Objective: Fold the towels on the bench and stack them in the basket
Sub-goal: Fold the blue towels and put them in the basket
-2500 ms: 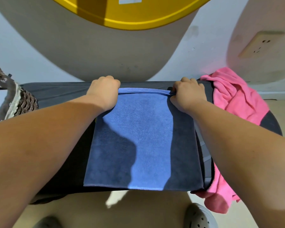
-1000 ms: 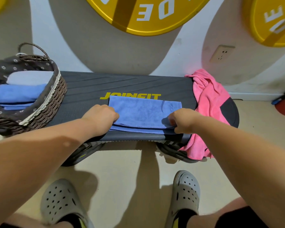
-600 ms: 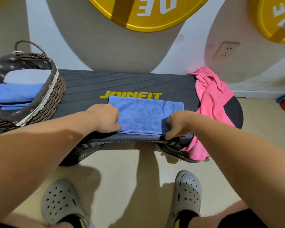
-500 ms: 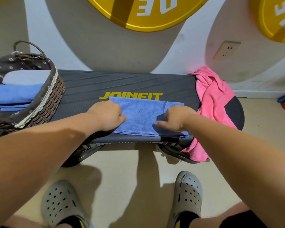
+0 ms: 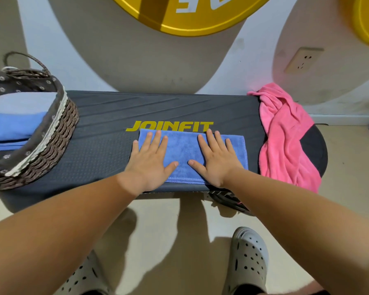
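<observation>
**Both palms flat on the folded blue towel**

Nearest the camera are two grey clogs [image 5: 246, 260] on the beige floor, well on the near side of the JOINFIT logo [image 5: 168, 126].

Next up, the hands. The left hand [image 5: 149, 162] and right hand [image 5: 216, 160] are both spread wide with the fingers straight, lying palm-down on the blue towel [image 5: 183, 150]. They grip nothing. The thumbs point at each other with a small gap of towel between them. The left hand's outer edge hangs off the towel's left side onto the dark tabletop [image 5: 98, 150], while the right hand sits fully on cloth.

The towel is folded into a flat rectangle just on the near side of the logo, and its far edge covers the bottoms of the letters.

Left of the logo, a wicker basket [image 5: 58, 137] stands on the tabletop's end with folded towels [image 5: 13, 126] stacked in it, blue and pale ones. Right of the logo, a crumpled pink towel [image 5: 285, 141] drapes over the other end.

Beyond the logo there's the wall, with a socket [image 5: 303, 62] and a big yellow disc [image 5: 190, 15].
</observation>
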